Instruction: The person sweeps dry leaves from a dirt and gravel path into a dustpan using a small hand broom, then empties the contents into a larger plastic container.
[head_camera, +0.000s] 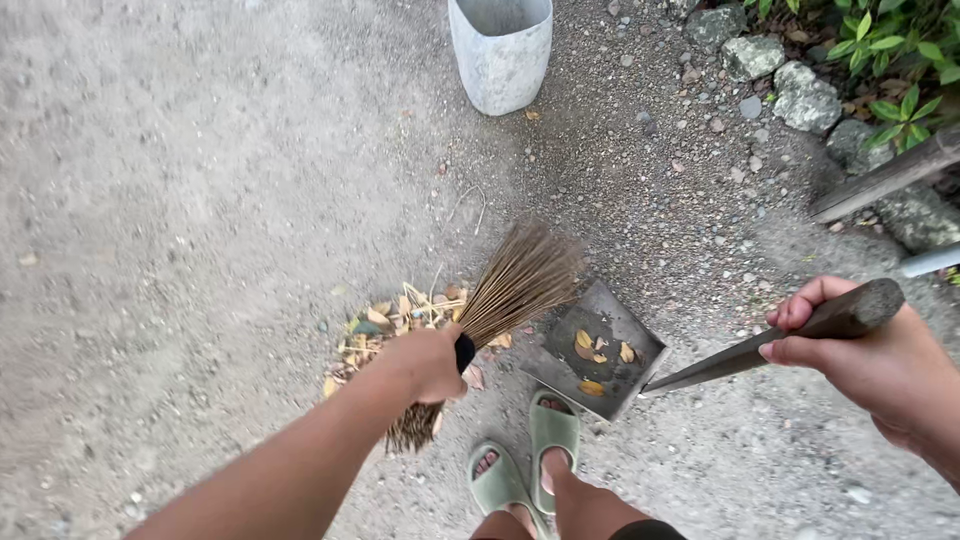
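Note:
My left hand (428, 362) grips a short stick broom (515, 285) near its bound middle, the bristle fan pointing up and right toward a metal dustpan (598, 350). Its bristle tips hang at the pan's left edge. My right hand (860, 345) holds the dustpan's long wooden handle (780, 340), which slants down to the pan on the ground. A few yellow dry leaves (592, 352) lie inside the pan. A small pile of dry leaves (385, 325) sits on the gravel just left of the broom.
A grey bucket (500, 50) stands on the gravel ahead. Rocks (800, 95) and green plants (890, 60) border the upper right, with a wooden pole (885, 178) leaning there. My feet in green sandals (530, 455) are just below the dustpan.

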